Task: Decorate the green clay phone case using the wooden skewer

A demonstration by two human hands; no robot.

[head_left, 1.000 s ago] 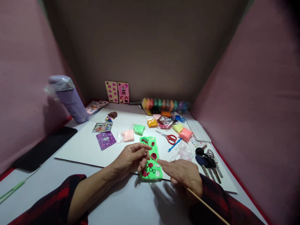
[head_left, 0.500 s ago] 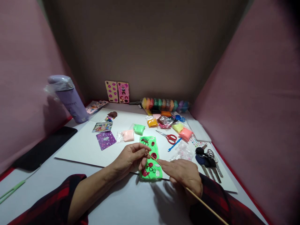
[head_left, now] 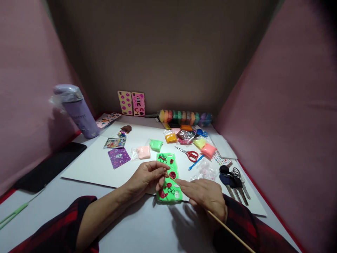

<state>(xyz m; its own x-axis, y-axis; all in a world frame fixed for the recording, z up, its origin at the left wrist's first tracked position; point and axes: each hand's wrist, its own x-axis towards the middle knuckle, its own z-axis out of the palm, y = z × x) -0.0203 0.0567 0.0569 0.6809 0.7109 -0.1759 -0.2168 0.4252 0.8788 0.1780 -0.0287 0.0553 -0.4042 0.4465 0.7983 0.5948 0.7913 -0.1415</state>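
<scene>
My right hand [head_left: 205, 194] is closed on a long thin wooden stick [head_left: 228, 229], which runs under the palm toward the lower right. The stick's front end reaches the fingertips of my left hand [head_left: 149, 175], pinched around a tiny brownish bit I cannot make out. Below both hands lies a bright green phone case [head_left: 177, 168], upright to me, with dark red shapes, black dotted lines and a white leaf-like piece on it. My left fingers cover part of its left side.
Red-handled scissors [head_left: 193, 155] and a blue modelling tool [head_left: 196, 162] lie right of the case. Coloured clay packets [head_left: 186, 135] are heaped behind. Keys [head_left: 235, 182] sit at right, a purple bottle [head_left: 82, 116] and black phone [head_left: 50, 167] at left. A white board [head_left: 94, 168] lies underneath.
Both hands stay nearly in place. The stick's tip and the small bit at my left fingertips have shifted very slightly; everything else is unchanged.
</scene>
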